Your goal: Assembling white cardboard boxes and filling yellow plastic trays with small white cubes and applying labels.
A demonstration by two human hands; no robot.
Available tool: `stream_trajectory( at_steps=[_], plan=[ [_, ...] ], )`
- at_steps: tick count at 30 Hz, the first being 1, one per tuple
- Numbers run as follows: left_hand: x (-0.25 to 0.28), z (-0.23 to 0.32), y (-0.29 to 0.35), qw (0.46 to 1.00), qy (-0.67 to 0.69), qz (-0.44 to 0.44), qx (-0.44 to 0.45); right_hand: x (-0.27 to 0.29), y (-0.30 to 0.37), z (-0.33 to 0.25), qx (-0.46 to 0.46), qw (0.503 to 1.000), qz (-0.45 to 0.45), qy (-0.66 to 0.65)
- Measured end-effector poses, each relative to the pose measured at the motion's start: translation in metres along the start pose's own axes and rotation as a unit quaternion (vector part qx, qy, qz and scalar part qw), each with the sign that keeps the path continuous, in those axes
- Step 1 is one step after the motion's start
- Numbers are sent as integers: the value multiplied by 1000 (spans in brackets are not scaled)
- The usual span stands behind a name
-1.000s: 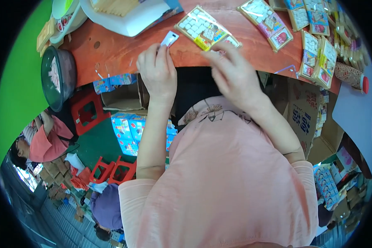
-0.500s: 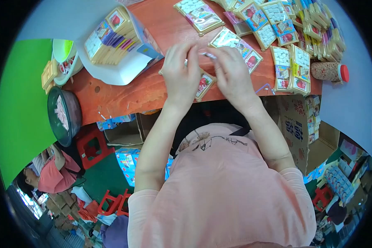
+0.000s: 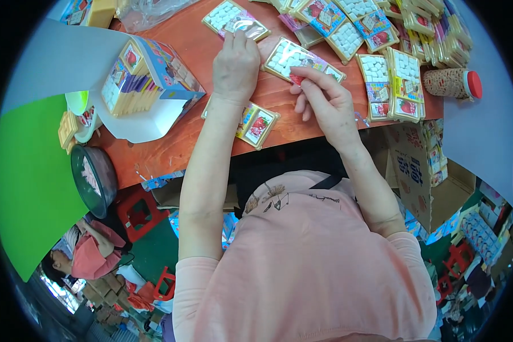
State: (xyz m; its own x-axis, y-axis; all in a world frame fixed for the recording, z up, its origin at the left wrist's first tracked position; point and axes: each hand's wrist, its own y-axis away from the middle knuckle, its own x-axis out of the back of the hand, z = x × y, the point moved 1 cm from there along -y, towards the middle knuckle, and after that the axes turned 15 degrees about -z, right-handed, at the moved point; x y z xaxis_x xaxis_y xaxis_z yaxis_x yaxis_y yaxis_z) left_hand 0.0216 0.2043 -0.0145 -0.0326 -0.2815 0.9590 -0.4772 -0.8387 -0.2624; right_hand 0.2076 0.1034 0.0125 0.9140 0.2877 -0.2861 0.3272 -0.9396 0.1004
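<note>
My left hand (image 3: 235, 71) reaches forward, its fingers closed together at the near edge of a clear-covered tray pack (image 3: 225, 16) of small white sweets. Its fingertips are partly hidden behind the hand. To the right, my right hand (image 3: 329, 105) pinches a small red piece (image 3: 296, 80) between thumb and forefinger. Those fingertips hang over the near side of a second tray pack (image 3: 290, 56). Beneath my left wrist lies another pack (image 3: 257, 125) with a strawberry picture, half covered by the forearm.
Left stands an open carton (image 3: 174, 68) filled with upright packs. A dark bowl (image 3: 100, 171) sits at the table's left edge. More packs (image 3: 390, 85) pile up at right, beside a red-lidded jar (image 3: 453, 84). A cardboard box (image 3: 413, 176) stands below. A person (image 3: 94, 248) sits lower left.
My hands, close together before, are now apart. The left moved forward to the far pack; the right now pinches a red piece. The whole view has turned slightly.
</note>
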Motion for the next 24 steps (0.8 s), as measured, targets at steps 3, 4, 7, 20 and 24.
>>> stream_trajectory(
  at_steps=[3,4,7,20,24],
  plan=[
    [4,0,2,1000,26,7,10,-7,0,4,10,999,-13,38],
    [5,0,4,998,50,-9,30,-10,1,5,30,996,-24,82],
    [7,3,1,997,64,22,32,-17,3,16,108,965,-45,234],
    [-6,-18,-21,998,43,-15,35,-36,20,23,150,757,-11,636],
    [-3,-18,-21,997,31,-59,34,-46,21,20,148,760,-28,633]
  ],
)
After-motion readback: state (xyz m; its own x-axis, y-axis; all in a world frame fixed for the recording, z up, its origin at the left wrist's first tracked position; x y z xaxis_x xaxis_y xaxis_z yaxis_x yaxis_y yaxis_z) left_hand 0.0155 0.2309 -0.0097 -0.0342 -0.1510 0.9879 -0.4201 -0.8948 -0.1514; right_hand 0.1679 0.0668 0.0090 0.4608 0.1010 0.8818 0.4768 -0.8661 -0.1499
